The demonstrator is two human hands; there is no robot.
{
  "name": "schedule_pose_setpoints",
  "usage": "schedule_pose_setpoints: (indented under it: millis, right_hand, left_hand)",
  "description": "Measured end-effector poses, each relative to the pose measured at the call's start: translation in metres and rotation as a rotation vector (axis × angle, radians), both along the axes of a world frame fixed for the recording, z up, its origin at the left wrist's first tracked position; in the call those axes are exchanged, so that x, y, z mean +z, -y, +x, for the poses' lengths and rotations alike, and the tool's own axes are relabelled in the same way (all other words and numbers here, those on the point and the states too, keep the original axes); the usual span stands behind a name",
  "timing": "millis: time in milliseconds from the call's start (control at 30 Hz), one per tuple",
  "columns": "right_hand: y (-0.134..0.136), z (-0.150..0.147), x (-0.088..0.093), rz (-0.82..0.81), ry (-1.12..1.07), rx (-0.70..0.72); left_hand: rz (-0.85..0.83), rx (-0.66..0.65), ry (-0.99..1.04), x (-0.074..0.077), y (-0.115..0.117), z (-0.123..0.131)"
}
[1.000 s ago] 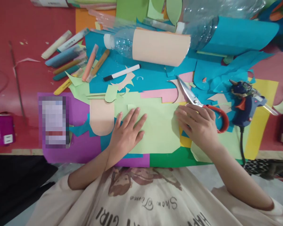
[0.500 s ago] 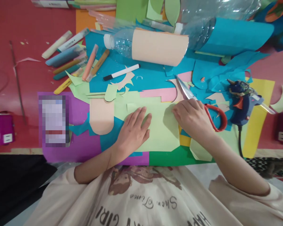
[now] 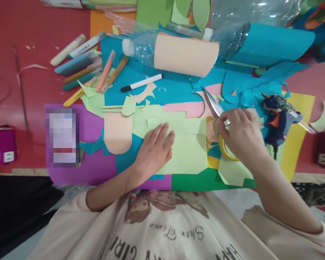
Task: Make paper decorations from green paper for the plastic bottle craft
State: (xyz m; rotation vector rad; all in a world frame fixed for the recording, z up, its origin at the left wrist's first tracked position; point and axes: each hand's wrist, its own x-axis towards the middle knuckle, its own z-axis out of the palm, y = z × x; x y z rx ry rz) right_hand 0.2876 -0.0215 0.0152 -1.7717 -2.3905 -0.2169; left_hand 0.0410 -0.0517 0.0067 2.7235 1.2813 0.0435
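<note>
My left hand (image 3: 154, 148) lies flat, fingers spread, on a pale green sheet of paper (image 3: 188, 151). Over to the right, my right hand (image 3: 241, 131) is closed on a pair of scissors (image 3: 213, 103). The metal blades point away from me across paper scraps, and a yellow handle loop shows below the hand. The rest of the handles is hidden under the fingers. A rounded peach paper piece (image 3: 118, 133) lies left of my left hand, with a small green cutout (image 3: 129, 105) at its top edge.
Several markers (image 3: 76, 65) lie at the upper left, and a white marker (image 3: 142, 83) lies nearer the middle. Behind are a peach-wrapped bottle (image 3: 185, 54) and a blue-wrapped bottle (image 3: 276, 43). A glue gun (image 3: 283, 122) stands right of my right hand. A pixelated phone (image 3: 63, 137) lies left.
My right hand has moved right, off the green sheet's edge and onto the scissors' handles, covering the red loop and uncovering a yellow one. My left hand stays on the sheet.
</note>
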Motion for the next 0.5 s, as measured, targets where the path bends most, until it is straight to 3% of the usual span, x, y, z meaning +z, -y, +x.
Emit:
schedule_pose_setpoints:
  millis: [100,167,333,433,500]
  right_hand:
    - [-0.001,0.011,0.009,0.010,-0.189,-0.151]
    - [-0.003,0.011,0.013,0.037,-0.239,-0.159]
    - [0.007,-0.019,0.004,0.047,-0.288,0.130]
    - [0.021,-0.044,-0.010,-0.109,-0.303,0.280]
    - [0.029,-0.056,-0.019,-0.185,-0.255,0.299]
  left_hand:
    - [0.002,0.003,-0.008,-0.001,0.001,0.000]
    - [0.005,0.002,-0.020,-0.001,0.001,0.001]
    - [0.009,0.009,-0.046,-0.003,0.005,0.002]
    - [-0.002,0.019,-0.036,-0.004,0.008,0.003]
    - [-0.003,0.021,-0.026,-0.005,0.009,0.003]
